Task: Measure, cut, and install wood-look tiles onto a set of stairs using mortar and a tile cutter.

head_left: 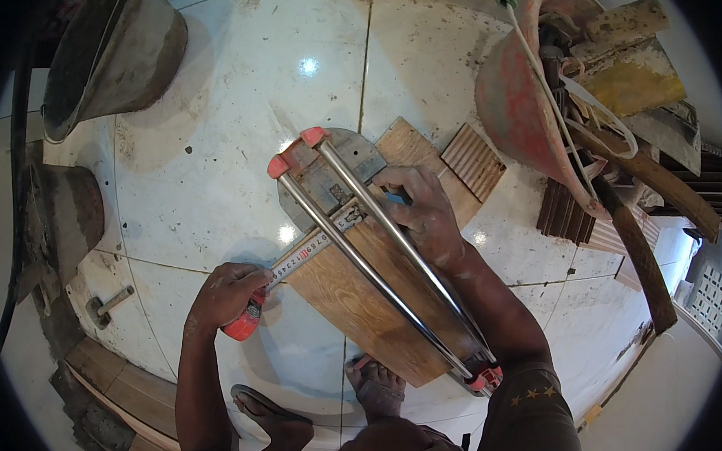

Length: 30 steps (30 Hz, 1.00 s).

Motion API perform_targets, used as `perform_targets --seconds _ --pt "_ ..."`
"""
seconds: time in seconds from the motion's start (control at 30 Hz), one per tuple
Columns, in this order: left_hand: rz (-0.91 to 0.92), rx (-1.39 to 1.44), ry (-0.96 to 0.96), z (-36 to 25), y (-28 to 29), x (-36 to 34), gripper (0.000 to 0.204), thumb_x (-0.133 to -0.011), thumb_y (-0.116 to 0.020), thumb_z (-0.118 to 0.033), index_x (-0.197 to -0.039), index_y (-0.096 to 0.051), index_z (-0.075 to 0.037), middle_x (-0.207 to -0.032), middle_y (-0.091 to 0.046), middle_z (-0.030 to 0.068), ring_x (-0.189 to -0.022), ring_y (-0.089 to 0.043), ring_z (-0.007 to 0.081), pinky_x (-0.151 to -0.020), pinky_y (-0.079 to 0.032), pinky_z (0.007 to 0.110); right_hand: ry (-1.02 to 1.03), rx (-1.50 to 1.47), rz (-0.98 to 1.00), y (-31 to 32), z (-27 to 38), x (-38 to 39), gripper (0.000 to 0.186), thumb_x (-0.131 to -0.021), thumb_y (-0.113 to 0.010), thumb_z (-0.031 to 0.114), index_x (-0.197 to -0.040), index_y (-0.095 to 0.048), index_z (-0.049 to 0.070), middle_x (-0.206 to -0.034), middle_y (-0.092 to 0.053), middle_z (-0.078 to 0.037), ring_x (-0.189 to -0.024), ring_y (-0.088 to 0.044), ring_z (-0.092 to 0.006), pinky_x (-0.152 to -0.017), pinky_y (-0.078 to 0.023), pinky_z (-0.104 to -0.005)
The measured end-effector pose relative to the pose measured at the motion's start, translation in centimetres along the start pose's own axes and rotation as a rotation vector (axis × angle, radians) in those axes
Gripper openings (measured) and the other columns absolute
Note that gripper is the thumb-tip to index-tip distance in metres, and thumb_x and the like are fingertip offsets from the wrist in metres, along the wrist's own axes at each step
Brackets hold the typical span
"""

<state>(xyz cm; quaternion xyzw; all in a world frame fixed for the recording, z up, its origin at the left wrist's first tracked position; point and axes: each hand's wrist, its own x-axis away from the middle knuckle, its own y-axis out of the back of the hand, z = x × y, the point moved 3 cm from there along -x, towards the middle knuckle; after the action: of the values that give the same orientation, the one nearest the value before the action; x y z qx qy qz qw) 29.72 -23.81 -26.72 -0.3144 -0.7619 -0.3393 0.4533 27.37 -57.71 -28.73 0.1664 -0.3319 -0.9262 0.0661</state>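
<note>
My left hand (231,296) is closed around a red tape measure (246,321). Its pale blade (298,255) runs out across the end of a wood-look tile (358,282). That tile lies in a manual tile cutter (340,241), under two shiny rails with red end pieces. My right hand (423,204) is at the right-hand rail, close to the blade's far end, fingers bent around a small blue thing (395,198); its kind is too hidden to name. A sandal is on one of my feet, and the other is bare beside the tile.
A grey bucket (145,59) stands at upper left, with another dirty container (76,210) below it. At right, a reddish tub (514,103) holds tools with wooden handles. Ribbed brown pieces (474,162) lie near the cutter. A small trowel (112,304) rests at left on white floor tiles.
</note>
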Motion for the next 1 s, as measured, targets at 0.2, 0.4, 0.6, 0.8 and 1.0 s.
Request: perform_targets --seconds 0.2,0.4,0.6,0.8,1.0 --pt "0.002 -0.008 -0.024 0.3 0.0 0.0 0.045 -0.097 -0.061 -0.041 -0.094 -0.074 0.002 -0.072 -0.067 0.0102 -0.067 -0.061 0.0168 -0.07 -0.051 0.034 -0.017 -0.006 -0.006 -0.1 -0.1 0.2 0.027 -0.082 -0.081 0.02 -0.108 -0.077 0.012 -0.121 -0.063 -0.009 -0.099 -0.057 -0.027 -0.088 -0.046 -0.0397" --pt "-0.01 0.093 -0.07 2.4 -0.6 1.6 0.04 -0.101 -0.06 -0.035 -0.095 -0.071 0.003 -0.073 -0.063 0.0086 -0.07 -0.057 0.013 -0.067 -0.048 0.032 -0.023 -0.036 -0.062 0.1 -0.2 0.8 0.032 -0.084 -0.083 0.014 -0.114 -0.076 0.006 -0.12 -0.063 -0.01 -0.1 -0.06 -0.0271 -0.085 -0.051 -0.0374" --pt "-0.432 0.131 -0.302 8.9 -1.2 5.2 0.029 -0.105 -0.058 -0.02 -0.087 -0.062 0.002 -0.074 -0.056 0.0083 -0.067 -0.052 0.0169 -0.063 -0.044 0.035 -0.222 0.05 -0.18 4.6 2.3 5.9 0.031 -0.088 -0.079 0.01 -0.115 -0.072 -0.002 -0.111 -0.067 -0.016 -0.093 -0.064 -0.0286 -0.08 -0.054 -0.0391" --pt "-0.924 -0.051 -0.27 13.3 -1.1 6.1 0.028 -0.105 -0.059 -0.024 -0.097 -0.066 0.001 -0.083 -0.062 0.0131 -0.073 -0.06 0.026 -0.069 -0.049 0.04 -0.484 -0.02 -0.128 8.2 12.4 15.2 0.012 -0.088 -0.072 0.003 -0.1 -0.072 0.001 -0.09 -0.071 -0.013 -0.078 -0.068 -0.031 -0.073 -0.055 -0.0409" --pt "-1.35 -0.366 -0.46 8.0 -5.2 6.0 0.042 -0.099 -0.068 -0.018 -0.134 -0.058 0.003 -0.122 -0.063 0.0221 -0.109 -0.06 0.0363 -0.088 -0.053 0.043 -1.13 -0.407 0.411 3.1 20.1 27.2 0.039 -0.096 -0.075 0.036 -0.101 -0.073 -0.002 -0.09 -0.073 -0.016 -0.074 -0.072 -0.0245 -0.065 -0.057 -0.0348"
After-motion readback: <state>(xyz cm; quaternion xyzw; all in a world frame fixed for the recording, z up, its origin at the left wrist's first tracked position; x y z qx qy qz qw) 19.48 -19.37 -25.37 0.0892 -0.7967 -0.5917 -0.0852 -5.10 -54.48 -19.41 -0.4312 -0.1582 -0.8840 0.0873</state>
